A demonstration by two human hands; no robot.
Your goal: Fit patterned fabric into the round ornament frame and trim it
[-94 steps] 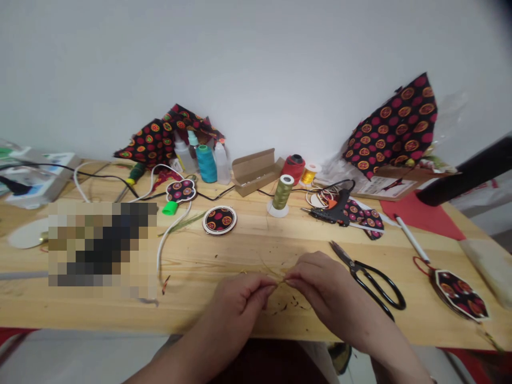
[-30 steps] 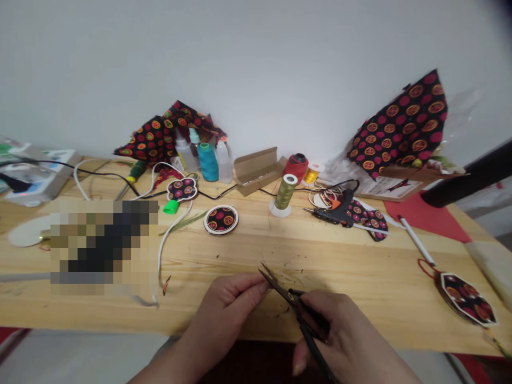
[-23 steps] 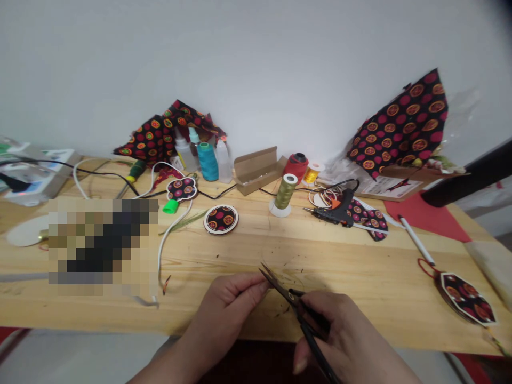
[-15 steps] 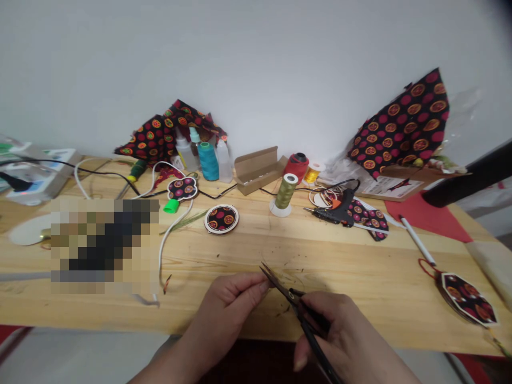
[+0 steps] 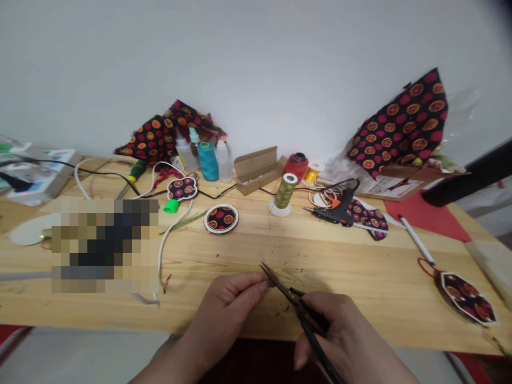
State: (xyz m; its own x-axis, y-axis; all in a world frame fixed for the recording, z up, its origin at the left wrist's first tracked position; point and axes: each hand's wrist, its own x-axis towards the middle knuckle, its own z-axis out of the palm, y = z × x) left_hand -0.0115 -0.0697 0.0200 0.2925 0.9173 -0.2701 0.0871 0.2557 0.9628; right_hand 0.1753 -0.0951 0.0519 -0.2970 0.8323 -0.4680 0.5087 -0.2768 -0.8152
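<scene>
Over the front of the wooden table, my right hand (image 5: 336,330) grips a pair of dark scissors (image 5: 295,298), blades pointing up and left. My left hand (image 5: 230,309) is closed in a pinch, its fingertips right beside the blades. Whatever lies between those fingertips is too small or hidden to make out. Small dark scraps (image 5: 286,308) lie on the wood around the blades. Beyond my hands sit a round patterned fabric piece with a pale rim (image 5: 221,219) and a spool of olive thread (image 5: 284,193).
A black glue gun (image 5: 334,212) lies at right, near a white pen (image 5: 416,240) and an octagonal patterned piece (image 5: 469,300). Glue bottles, a teal thread spool (image 5: 208,161) and a cardboard box (image 5: 260,170) line the back. A white cable (image 5: 161,250) runs at left.
</scene>
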